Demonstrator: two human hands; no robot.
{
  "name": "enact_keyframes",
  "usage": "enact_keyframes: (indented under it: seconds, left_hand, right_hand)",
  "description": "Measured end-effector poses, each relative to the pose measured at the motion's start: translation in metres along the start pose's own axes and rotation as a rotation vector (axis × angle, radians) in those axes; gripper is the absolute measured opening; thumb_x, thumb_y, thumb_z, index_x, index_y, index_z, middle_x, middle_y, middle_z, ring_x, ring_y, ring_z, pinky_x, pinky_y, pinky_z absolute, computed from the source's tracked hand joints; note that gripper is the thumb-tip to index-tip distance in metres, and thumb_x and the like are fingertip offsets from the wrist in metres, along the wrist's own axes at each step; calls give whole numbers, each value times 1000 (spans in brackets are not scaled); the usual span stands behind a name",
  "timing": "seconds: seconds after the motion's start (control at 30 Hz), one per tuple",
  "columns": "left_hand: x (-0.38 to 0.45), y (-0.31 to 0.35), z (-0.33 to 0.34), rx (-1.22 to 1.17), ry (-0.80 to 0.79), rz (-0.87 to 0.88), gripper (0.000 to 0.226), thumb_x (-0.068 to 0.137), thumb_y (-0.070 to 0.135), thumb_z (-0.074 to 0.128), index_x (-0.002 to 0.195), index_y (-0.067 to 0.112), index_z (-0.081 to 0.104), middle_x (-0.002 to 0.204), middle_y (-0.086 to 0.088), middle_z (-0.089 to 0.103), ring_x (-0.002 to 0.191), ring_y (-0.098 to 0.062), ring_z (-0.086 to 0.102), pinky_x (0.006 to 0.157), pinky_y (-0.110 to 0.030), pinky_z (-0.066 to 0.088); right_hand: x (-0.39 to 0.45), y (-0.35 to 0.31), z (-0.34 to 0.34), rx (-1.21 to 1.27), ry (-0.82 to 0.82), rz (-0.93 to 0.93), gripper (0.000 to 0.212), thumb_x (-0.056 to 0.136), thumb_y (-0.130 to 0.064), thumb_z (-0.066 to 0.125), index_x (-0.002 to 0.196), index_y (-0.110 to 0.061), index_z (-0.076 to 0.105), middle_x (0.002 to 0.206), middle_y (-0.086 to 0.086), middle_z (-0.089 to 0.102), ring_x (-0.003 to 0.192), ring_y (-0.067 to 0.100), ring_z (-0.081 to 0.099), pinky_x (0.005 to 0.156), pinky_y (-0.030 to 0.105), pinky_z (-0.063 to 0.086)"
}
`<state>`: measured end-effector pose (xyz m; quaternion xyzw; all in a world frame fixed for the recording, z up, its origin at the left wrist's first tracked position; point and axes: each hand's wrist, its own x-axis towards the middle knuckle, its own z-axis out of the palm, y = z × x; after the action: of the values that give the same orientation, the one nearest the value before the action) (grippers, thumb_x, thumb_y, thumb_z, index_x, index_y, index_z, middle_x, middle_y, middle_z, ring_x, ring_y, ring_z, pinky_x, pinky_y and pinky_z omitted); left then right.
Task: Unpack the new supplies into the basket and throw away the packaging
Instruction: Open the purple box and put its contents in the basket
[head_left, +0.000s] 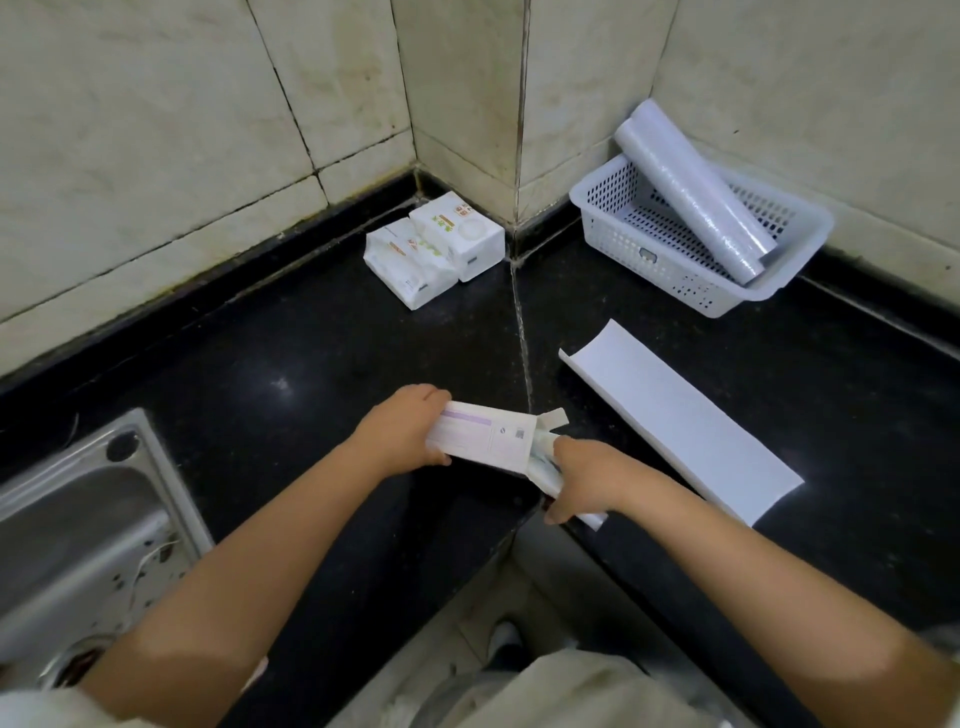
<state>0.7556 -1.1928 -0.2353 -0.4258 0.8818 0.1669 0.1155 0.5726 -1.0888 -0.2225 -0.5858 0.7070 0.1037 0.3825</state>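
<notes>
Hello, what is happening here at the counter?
A person is unpacking supplies on a black counter. The left hand holds a small carton while the right hand pulls its contents out of the open end. Two plastic rolls already lie in the white basket. An opened white sleeve and tissue packs lie on the counter.

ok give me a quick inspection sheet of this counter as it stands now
surface: black polished stone counter, corner layout, bare in the middle
job's things: white perforated plastic basket holding two pale wrapped rolls; white printed carton with contents partly pulled out; white tissue packs by the wall
clutter: flat white opened cardboard sleeve lying on the counter
grips: left hand holds the carton; right hand grips its contents
cables: nothing seen
surroundings: beige tiled walls, steel sink at left
</notes>
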Motion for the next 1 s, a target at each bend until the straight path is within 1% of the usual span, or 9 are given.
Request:
enact_keyframes:
  seconds: [0.07,0.2,0.37,0.43,0.5,0.6,0.67,0.8,1.0]
  left_hand:
    - [3,-1,-1,-3,0,-13,72,74,33,73,134,10,41,136,-6,46,126,-22,42,104,-34,40]
    - [6,-4,0,-26,-13,-32,72,73,34,74,133,10,42,134,-7,47,123,-22,44,104,-37,42]
    - [14,-6,1,-48,-9,-76,69,75,34,72,133,11,42,134,-7,47,122,-22,45,102,-35,43]
    - [20,-5,-3,-11,-18,-118,66,76,34,72,130,10,43,131,-9,48,121,-25,45,100,-36,45]
    - [27,-4,-8,51,-37,-154,63,76,34,71,128,9,45,129,-10,49,120,-26,46,99,-38,46]
    - [36,3,-12,187,-102,-194,66,76,37,70,129,10,43,134,-9,47,125,-27,43,105,-42,41]
    - [40,12,-15,247,-163,-204,81,75,42,70,139,10,32,144,-8,38,134,-27,33,112,-48,28]
    - [55,47,-35,179,-88,-46,94,82,49,61,149,12,6,158,-7,14,145,-26,14,119,-47,18]
    - [103,121,-90,88,120,224,66,92,37,49,147,11,21,153,-7,29,139,-24,28,113,-39,33]
  right_hand:
    - [3,-2,6,-9,65,49,43,74,-13,66,107,-10,40,97,8,57,85,24,55,47,23,35]
    - [7,11,14,-90,150,69,37,81,-9,51,117,-3,41,118,16,56,106,30,56,73,32,45]
    - [-2,45,2,-61,155,60,6,84,-7,45,84,-13,45,95,8,58,98,28,58,69,28,38]
    - [-7,60,-5,-30,193,91,4,88,-10,43,85,-10,46,103,13,61,99,29,57,71,28,38]
    - [-14,76,-14,35,243,122,12,91,-15,42,86,-8,49,103,15,61,96,27,57,72,26,36]
    - [-26,95,-28,153,294,118,33,93,-19,43,62,-21,34,77,2,51,76,19,48,63,26,30]
    - [-34,102,-35,276,338,118,36,93,-17,45,59,-18,31,62,-1,45,61,15,44,57,28,32]
    - [-44,104,-52,428,396,83,28,93,-13,43,66,-11,38,60,3,50,56,14,46,51,19,38]
    - [-48,119,-93,497,507,119,20,94,-14,41,91,2,51,84,13,56,73,22,54,63,29,43]
